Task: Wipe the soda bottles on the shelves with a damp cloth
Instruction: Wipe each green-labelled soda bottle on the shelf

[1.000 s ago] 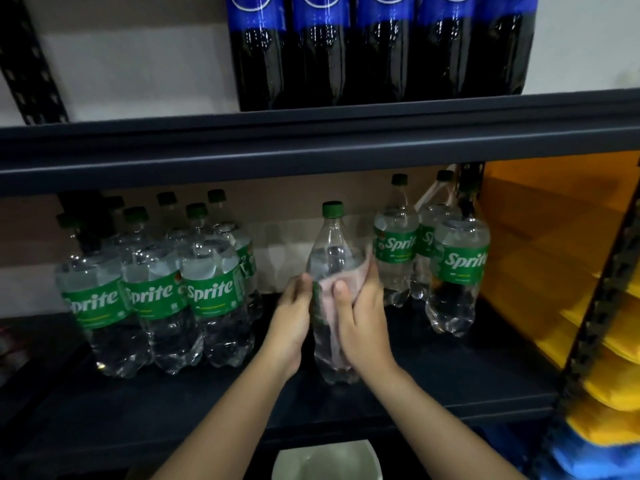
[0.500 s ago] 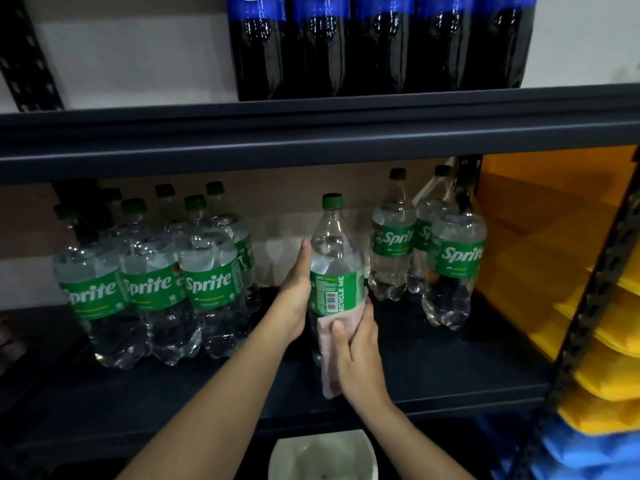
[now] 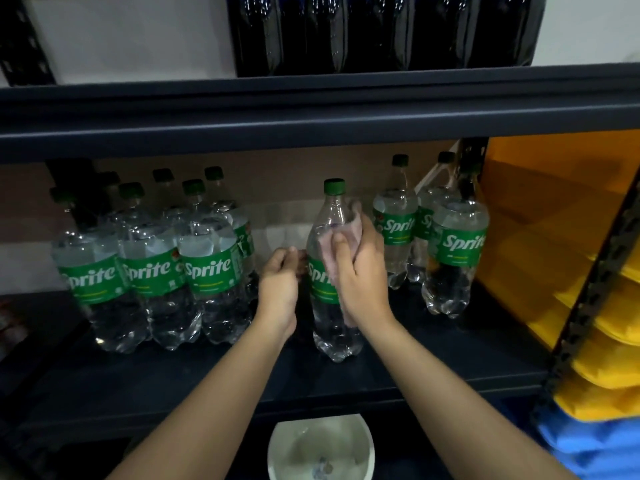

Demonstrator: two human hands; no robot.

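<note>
Dark metal shelf [image 3: 433, 362] carries one clear green-capped Sprite bottle [image 3: 334, 323] standing upright at centre. Right hand [image 3: 360, 271] wraps a pale pink cloth [image 3: 343, 233] round its shoulder; left hand [image 3: 280, 282], fingers curled, touches its left side.

We have a single head-worn view, looking forward and slightly down into the dark shelf [image 3: 433, 344] from close in front of its front edge. The upper shelf [image 3: 311, 109] crosses the top of the picture. Our forearms enter from the bottom edge, and the wide lens bends the shelf lines near the corners.
</note>
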